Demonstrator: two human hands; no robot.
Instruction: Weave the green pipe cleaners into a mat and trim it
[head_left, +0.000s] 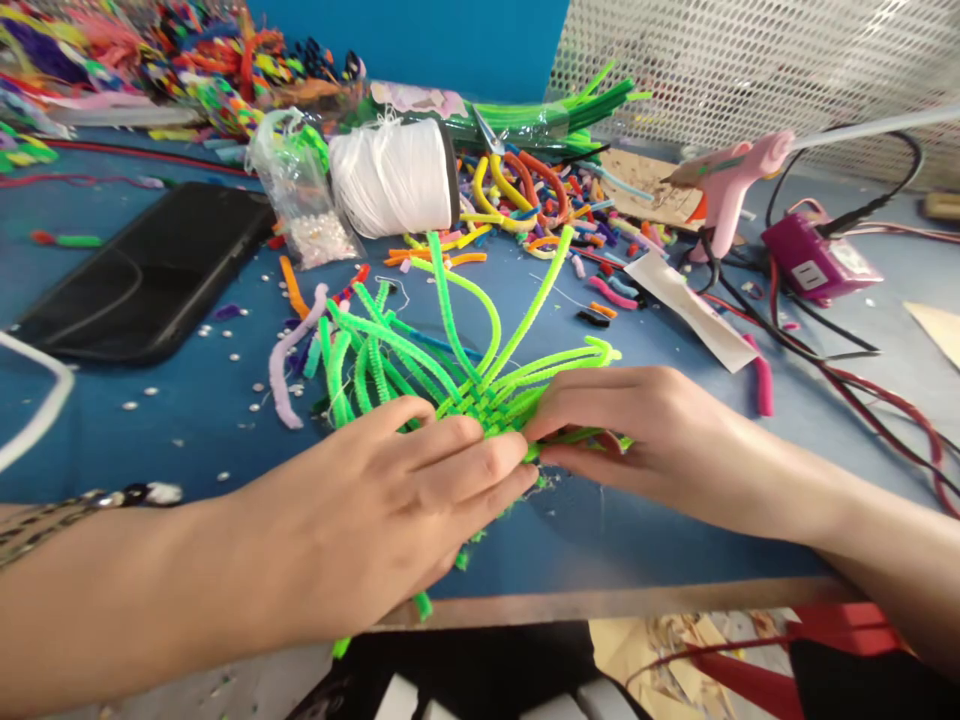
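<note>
A woven piece of green pipe cleaners (484,405) lies near the table's front edge, its loose ends fanning out to the back and sides. Darker green strands are on its left and yellow-green ones on its right. My left hand (420,490) is closed over the near left part of the weave, hiding much of it. On the right edge, the fingers and thumb of my right hand (622,425) pinch the strands. Below my left hand, short green ends poke out over the table edge.
A black phone (150,270) lies at left. Behind the weave are a bag of beads (311,225), a white cord spool (394,180), yellow-and-orange-handled scissors (502,185) and pipe cleaner scraps. A pink glue gun (727,190), purple box (821,255) and cables occupy the right.
</note>
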